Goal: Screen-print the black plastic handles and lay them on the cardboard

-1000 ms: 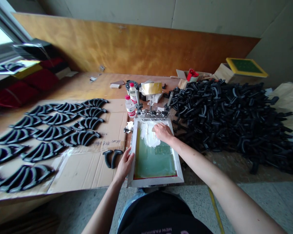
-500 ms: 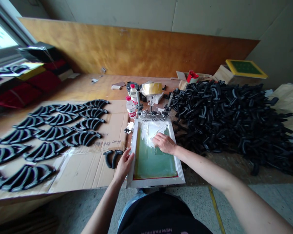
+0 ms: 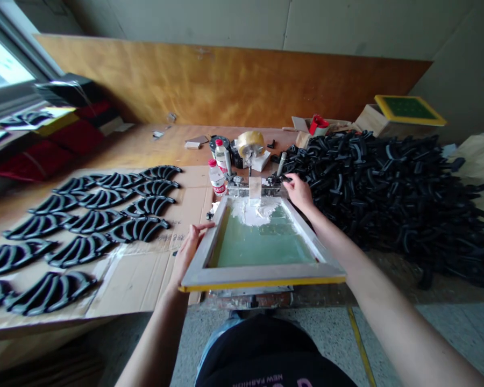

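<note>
left hand (image 3: 189, 247) touched left edge of tilted-up screen frame (image 3: 262, 273), grip unclear | right hand (image 3: 300, 192) curled by hinge clamp (image 3: 237, 188), hold unclear | white paste (image 3: 262, 216), spreader card (image 3: 255, 190) at far end | part rows (image 3: 92, 220) on cardboard (image 3: 125, 279) seemed done; big black pile (image 3: 371, 193) at right seemed to remain

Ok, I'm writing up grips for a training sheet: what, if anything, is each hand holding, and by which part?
The left hand holds the tilted screen frame by its left side. Whether the right hand holds anything cannot be told.
</note>
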### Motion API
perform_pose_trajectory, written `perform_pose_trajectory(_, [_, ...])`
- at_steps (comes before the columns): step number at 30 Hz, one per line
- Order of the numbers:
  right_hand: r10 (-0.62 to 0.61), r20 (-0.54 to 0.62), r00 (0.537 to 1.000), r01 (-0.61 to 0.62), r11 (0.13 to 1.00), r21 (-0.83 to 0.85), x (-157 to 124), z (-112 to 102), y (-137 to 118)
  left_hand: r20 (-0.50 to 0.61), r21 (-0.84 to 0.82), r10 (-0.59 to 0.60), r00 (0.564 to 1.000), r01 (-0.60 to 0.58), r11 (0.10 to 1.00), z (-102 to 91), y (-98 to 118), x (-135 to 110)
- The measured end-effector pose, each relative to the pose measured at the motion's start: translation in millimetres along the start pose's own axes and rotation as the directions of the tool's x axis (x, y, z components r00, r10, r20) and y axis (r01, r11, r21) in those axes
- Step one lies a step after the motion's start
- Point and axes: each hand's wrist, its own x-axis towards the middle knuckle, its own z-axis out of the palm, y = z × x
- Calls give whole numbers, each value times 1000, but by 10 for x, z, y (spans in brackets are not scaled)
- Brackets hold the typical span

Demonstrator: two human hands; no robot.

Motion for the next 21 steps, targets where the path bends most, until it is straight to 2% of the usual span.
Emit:
perform_pose_trajectory(1, [64, 26, 998, -64, 998, -11, -96, 10, 125, -9, -76, 73, 997, -74, 994, 57, 116, 56])
perform_pose_trajectory(3, [94, 129, 987, -91, 996, -25, -356, 113, 273, -19, -181, 221, 975, -220, 959, 183, 336, 174])
perform_pose_trajectory(5, [-23, 241, 970, 21, 1000, 10, -634, 294, 271, 15, -225, 265, 964, -255, 940, 303, 482, 267])
perform_pose_trajectory(7, [-177, 288, 941, 171, 984, 46, -863, 476, 154, -3, -253, 237, 971, -230, 940, 414, 475, 300])
perform_pose_trajectory(9, [-274, 299, 914, 274, 961, 42, -1039, 595, -29, -30, -282, 152, 988, -154, 947, 529, 277, 246])
perform_pose_trajectory(11, [-278, 252, 927, 285, 959, 11, -1215, 644, -249, 64, -272, -52, 997, 67, 960, 646, -68, 109])
perform_pose_trajectory(13, [-328, 193, 925, 331, 944, 17, -1424, 661, -475, 212, -212, -277, 937, 321, 923, 721, -456, -62])
perform_pose_trajectory(14, [-402, 180, 898, 402, 915, 39, -1529, 667, -567, 233, -191, -345, 909, 391, 900, 717, -631, -138])
perform_pose_trajectory(16, [-579, 218, 786, 568, 815, 116, -1678, 669, -641, 171, -163, -405, 898, 431, 887, 574, -907, -225])
perform_pose_trajectory(17, [-610, 248, 752, 597, 791, 136, -1697, 653, -596, 112, -136, -413, 904, 425, 895, 421, -1006, -226])
perform_pose_trajectory(18, [-579, 273, 768, 571, 813, 116, -1670, 621, -489, 39, -88, -421, 906, 422, 902, 214, -1084, -200])
perform_pose_trajectory(19, [-475, 286, 832, 484, 874, 44, -1597, 569, -321, -12, -25, -414, 910, 414, 910, -40, -1150, -150])
perform_pose_trajectory(20, [-296, 271, 916, 326, 943, -69, -1488, 501, -106, -123, 47, -425, 897, 433, 900, -323, -1207, -85])
perform_pose_trajectory(21, [-84, 226, 971, 132, 969, -209, -1357, 423, 140, -226, 127, -436, 871, 470, 873, -618, -1262, -15])
